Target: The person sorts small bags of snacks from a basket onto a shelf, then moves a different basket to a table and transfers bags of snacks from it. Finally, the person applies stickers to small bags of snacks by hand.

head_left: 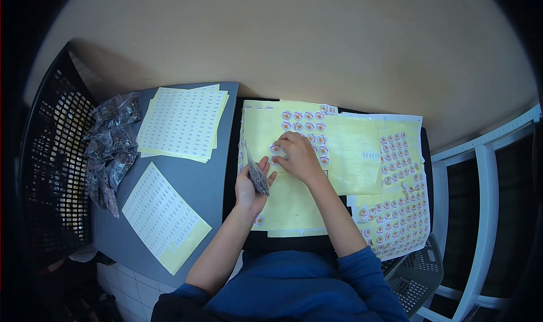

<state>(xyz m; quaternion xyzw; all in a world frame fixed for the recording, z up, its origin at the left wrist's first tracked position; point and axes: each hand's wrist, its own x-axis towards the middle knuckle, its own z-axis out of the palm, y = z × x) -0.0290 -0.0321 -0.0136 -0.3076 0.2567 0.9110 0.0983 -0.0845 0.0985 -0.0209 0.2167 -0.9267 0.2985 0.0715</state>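
Observation:
My left hand [249,189] is wrapped round a small clear plastic bag [258,178] of dark, dried-looking contents, tilted over the palm. Just right of it, my right hand [297,157] reaches over a yellow-backed sheet of round stickers [302,131]. Its thumb and bent index finger are at a round sticker [275,149] near the left side of the sheet's remaining rows. Whether that sticker has lifted off the backing is too small to tell. A single round sticker [259,220] lies below my left hand, on a lower yellow sheet [294,209].
More sticker sheets [396,203] overlap at the right. On the grey table [209,180] lie stacked label sheets [184,121], a separate label sheet [164,217] and several filled bags [113,141]. A black basket [56,152] stands far left; a green-grey crate [418,277] sits low at right.

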